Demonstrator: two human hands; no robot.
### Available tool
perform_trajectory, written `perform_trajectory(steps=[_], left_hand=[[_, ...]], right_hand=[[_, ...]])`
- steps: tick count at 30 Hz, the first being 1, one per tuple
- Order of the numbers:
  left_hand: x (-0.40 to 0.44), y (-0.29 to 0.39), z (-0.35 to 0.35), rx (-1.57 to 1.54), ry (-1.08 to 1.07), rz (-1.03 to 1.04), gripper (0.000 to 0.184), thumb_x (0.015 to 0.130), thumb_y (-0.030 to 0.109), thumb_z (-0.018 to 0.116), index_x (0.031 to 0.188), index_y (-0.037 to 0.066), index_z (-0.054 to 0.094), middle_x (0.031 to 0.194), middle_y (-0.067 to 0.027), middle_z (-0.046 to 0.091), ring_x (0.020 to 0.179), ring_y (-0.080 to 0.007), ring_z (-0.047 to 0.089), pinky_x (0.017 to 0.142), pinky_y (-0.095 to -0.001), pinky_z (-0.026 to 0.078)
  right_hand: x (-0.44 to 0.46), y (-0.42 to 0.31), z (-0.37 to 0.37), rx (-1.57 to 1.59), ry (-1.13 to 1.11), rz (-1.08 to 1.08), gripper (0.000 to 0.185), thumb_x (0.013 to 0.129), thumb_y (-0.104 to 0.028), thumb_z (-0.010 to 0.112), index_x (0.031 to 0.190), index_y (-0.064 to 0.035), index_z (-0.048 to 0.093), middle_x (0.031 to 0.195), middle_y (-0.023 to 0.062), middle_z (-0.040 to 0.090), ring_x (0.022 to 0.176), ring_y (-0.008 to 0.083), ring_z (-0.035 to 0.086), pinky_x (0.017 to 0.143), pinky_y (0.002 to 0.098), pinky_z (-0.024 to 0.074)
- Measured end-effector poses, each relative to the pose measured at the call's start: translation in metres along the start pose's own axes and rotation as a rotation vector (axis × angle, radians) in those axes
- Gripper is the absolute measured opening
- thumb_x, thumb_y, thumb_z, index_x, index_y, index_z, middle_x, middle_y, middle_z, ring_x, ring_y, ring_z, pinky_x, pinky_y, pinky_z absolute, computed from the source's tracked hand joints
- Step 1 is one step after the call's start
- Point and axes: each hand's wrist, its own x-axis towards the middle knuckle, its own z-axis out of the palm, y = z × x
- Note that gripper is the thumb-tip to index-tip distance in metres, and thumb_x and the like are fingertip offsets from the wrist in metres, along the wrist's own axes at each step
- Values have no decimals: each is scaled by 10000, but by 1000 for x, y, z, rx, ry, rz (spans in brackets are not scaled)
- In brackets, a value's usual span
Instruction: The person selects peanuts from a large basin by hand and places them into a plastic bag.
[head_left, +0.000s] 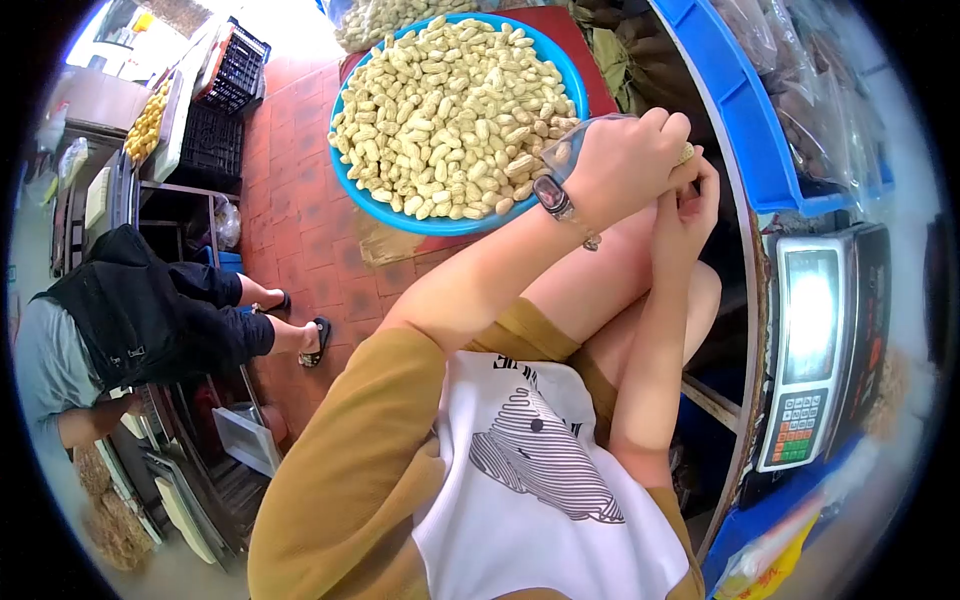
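Observation:
My left hand (635,165), with a watch (551,196) on its wrist, is closed with its fingers curled. A pale peanut (686,153) shows at its fingertips. Right beside it, my right hand (688,215) is also closed, its fingers pinched together close to the peanut. What the right fingers hold, if anything, is hidden. To the left stands a blue basin (345,180) heaped with unshelled peanuts (440,115). A clear plastic piece (565,150), partly behind my left wrist, lies over the basin's right edge.
A digital scale (805,350) and a blue tray (760,130) of bagged goods stand to my right. Another bag of peanuts (400,15) is behind the basin. At left, a person (150,310) stands on red tiles (290,190) near black crates (230,65).

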Motion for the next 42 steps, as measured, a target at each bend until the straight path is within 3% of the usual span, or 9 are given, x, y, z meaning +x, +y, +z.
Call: perform_trajectory(steps=[12,21,24,25,28,30,35,38,42], left_hand=[[-19,-15,-5,-60,57,-13,165,796,197,659,749,88,545,682,-62,561,649,-256,602,557,-365,497],[-27,-3,-22,-158,-185,-76,111,813,160,628,858,72,577,843,-89,586,700,-262,615,572,-381,506],[-38,-2,-31,-138,-114,31,97,818,142,623,881,76,591,884,-73,584,798,-245,622,579,-372,507],[-42,-3,-36,-212,-104,32,140,793,120,647,921,80,611,956,-64,595,899,-251,602,683,-384,504],[-51,-21,-59,-102,101,83,214,751,103,677,957,82,624,1018,-72,610,947,-278,577,799,-406,468],[-61,-47,-71,23,177,-46,276,718,87,693,985,84,624,1061,-87,616,964,-301,563,860,-439,425],[-74,-108,-96,374,-39,-236,650,688,242,690,1298,122,501,1306,-195,459,1236,-377,422,1031,-500,337],[-74,-125,-112,261,-130,-337,750,667,294,699,1356,124,455,1384,-230,381,1307,-413,345,1094,-532,268],[-80,-146,-133,284,-168,-300,485,686,197,690,1167,162,631,1273,-145,515,1208,-359,436,1023,-472,369]], right_hand=[[1,2,4,-55,20,92,222,924,-49,636,1129,1,568,1042,59,603,809,68,591,688,190,471],[2,8,-2,-37,87,101,170,923,-59,644,1074,9,609,931,27,623,730,39,549,649,173,441],[2,5,-2,-22,90,110,160,922,-60,641,1063,9,610,916,23,623,705,46,549,630,178,434],[2,5,-3,-33,92,106,156,923,-61,639,1060,8,610,916,23,623,701,48,549,628,180,432],[4,4,-4,-48,106,125,161,921,-60,636,1062,14,612,940,35,632,709,57,555,657,187,438],[2,2,-3,-53,111,140,162,920,-58,634,1063,16,613,950,38,636,715,61,558,675,190,438],[3,0,0,-56,106,114,142,933,-76,624,1045,9,605,927,25,627,685,48,541,634,185,431],[3,1,-2,-79,118,102,138,938,-80,617,1042,10,605,930,24,628,692,46,540,638,186,431],[2,1,-5,-84,120,85,136,942,-78,610,1043,12,606,930,23,629,710,45,541,647,187,439]])
